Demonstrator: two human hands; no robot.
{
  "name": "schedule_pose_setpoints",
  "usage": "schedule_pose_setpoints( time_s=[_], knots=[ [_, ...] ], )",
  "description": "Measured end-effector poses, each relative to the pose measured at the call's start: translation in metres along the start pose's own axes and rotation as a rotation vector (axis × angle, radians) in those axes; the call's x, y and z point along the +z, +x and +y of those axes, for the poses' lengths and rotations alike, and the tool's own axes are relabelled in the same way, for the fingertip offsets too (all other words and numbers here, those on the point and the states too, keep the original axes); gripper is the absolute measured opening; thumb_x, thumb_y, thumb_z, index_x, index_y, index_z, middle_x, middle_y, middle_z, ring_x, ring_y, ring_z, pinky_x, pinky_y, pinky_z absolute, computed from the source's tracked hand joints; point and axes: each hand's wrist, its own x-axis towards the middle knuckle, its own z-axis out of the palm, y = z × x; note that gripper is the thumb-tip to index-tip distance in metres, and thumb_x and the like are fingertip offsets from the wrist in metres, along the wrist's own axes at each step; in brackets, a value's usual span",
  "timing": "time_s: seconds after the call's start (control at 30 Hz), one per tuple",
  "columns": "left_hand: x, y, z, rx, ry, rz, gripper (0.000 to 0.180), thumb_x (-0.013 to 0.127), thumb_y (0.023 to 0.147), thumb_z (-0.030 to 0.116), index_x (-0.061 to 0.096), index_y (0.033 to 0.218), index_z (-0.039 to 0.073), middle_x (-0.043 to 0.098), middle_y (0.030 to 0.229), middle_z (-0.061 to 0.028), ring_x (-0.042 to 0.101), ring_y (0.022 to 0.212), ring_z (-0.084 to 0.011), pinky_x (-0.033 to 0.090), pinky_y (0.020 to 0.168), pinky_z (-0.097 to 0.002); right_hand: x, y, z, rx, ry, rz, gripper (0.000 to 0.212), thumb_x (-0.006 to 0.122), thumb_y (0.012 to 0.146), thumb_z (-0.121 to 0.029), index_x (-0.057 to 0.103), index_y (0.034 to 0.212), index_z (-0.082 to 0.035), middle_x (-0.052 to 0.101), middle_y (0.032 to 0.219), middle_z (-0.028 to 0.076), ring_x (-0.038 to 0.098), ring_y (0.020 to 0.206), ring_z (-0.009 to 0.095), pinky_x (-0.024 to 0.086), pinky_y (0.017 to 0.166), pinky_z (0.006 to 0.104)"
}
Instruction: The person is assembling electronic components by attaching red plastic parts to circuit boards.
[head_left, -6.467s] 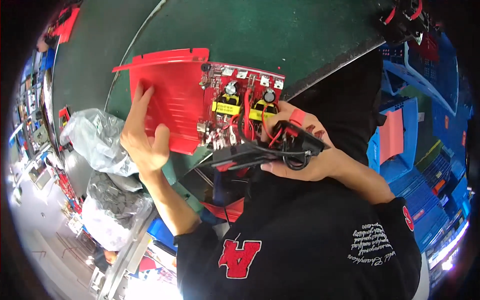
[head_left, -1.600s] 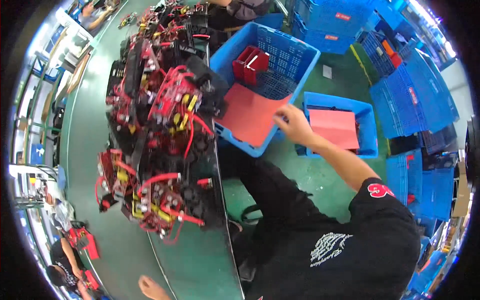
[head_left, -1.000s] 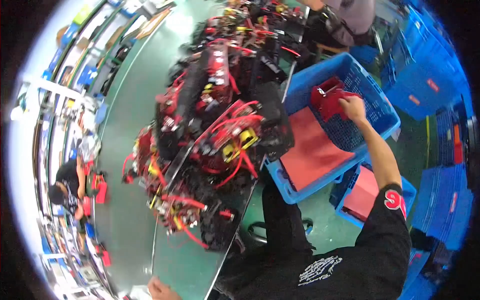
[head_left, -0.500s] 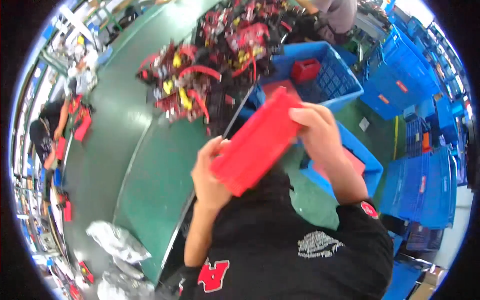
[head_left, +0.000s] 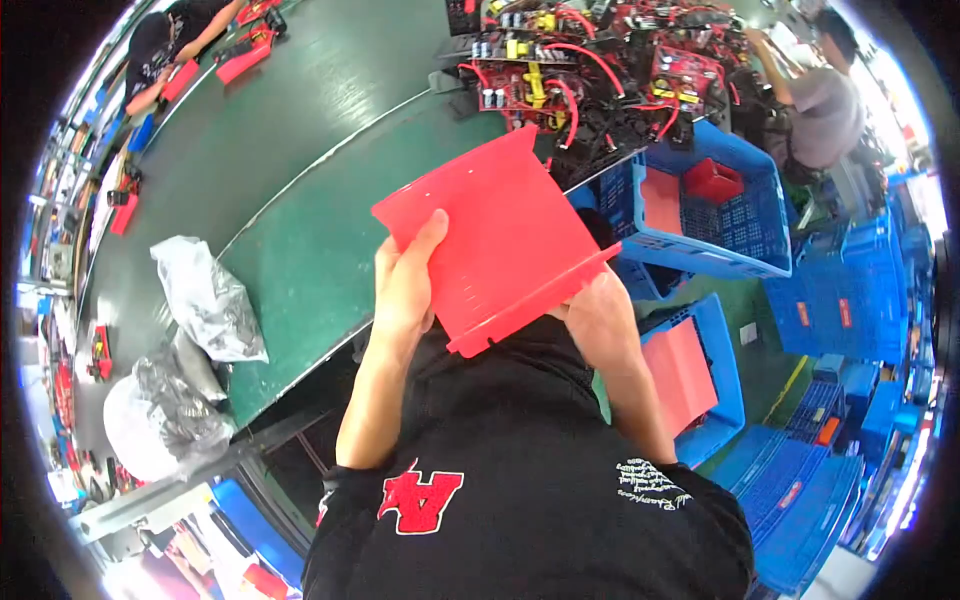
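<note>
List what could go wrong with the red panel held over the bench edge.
1. The flat red plastic panel is held only at its lower corners by the left hand and right hand; it could slip.
2. Its far edge is near the heap of red circuit boards with wires and might snag one.

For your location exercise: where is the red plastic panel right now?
Head view, centre: the red plastic panel is held between both hands, over the green table's near edge.

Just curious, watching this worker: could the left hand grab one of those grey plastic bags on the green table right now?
Probably not at once: the left hand is gripping the red tray. The bags lie off to its left, with nothing between.
</note>
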Motion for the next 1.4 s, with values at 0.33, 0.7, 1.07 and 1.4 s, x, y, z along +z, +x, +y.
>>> schedule_pose_setpoints(
  time_s=[0.33, 0.7, 1.07, 1.4],
  knots=[
    [-0.01, 0.025, -0.018, -0.008, 0.1, 0.028, 0.035, 0.067, 0.09, 0.017, 0.059, 0.116, -0.005, 0.064, 0.111, -0.0101, 0.061, 0.099, -0.0184, 0.046, 0.092, -0.0331, 0.053, 0.043, 0.004, -0.069, -0.184, 0.222, 0.041, 0.055, 0.091, -0.013, 0.045, 0.129, 0.0, 0.061, 0.117, 0.01, 0.064, 0.104, 0.02, 0.055, 0.084, 0.0347],
    [-0.016, 0.025, 0.04, 1.102, 1.555, 0.355, 0.02, 0.077, 0.074, 0.014, 0.068, 0.091, 0.008, 0.064, 0.081, -0.0038, 0.062, 0.066, -0.0195, 0.049, 0.061, -0.0301, 0.016, 0.081, 0.015, 0.069, 0.156, 0.047, 0.049, 0.049, 0.084, -0.027, 0.049, 0.124, 0.0, 0.06, 0.107, 0.009, 0.061, 0.093, 0.02, 0.049, 0.079, 0.0307],
    [-0.018, 0.011, 0.015, 1.187, 1.634, 0.517, 0.026, 0.076, 0.075, 0.014, 0.069, 0.099, 0.006, 0.065, 0.093, -0.0034, 0.063, 0.084, -0.0213, 0.048, 0.077, -0.0324, 0.015, 0.092, 0.029, 0.259, 0.034, 0.101, 0.052, 0.047, 0.087, -0.024, 0.046, 0.134, -0.001, 0.054, 0.134, 0.012, 0.053, 0.121, 0.026, 0.042, 0.101, 0.0414],
    [-0.022, -0.032, -0.048, 0.745, 1.557, 0.014, 0.046, 0.069, 0.079, 0.012, 0.058, 0.122, 0.001, 0.057, 0.11, -0.0109, 0.058, 0.099, -0.028, 0.049, 0.081, -0.0383, 0.033, 0.086, 0.057, 0.041, 0.024, 0.108, 0.056, 0.053, 0.079, -0.015, 0.046, 0.132, 0.001, 0.056, 0.129, 0.011, 0.051, 0.122, 0.026, 0.037, 0.105, 0.0394]
  ],
)
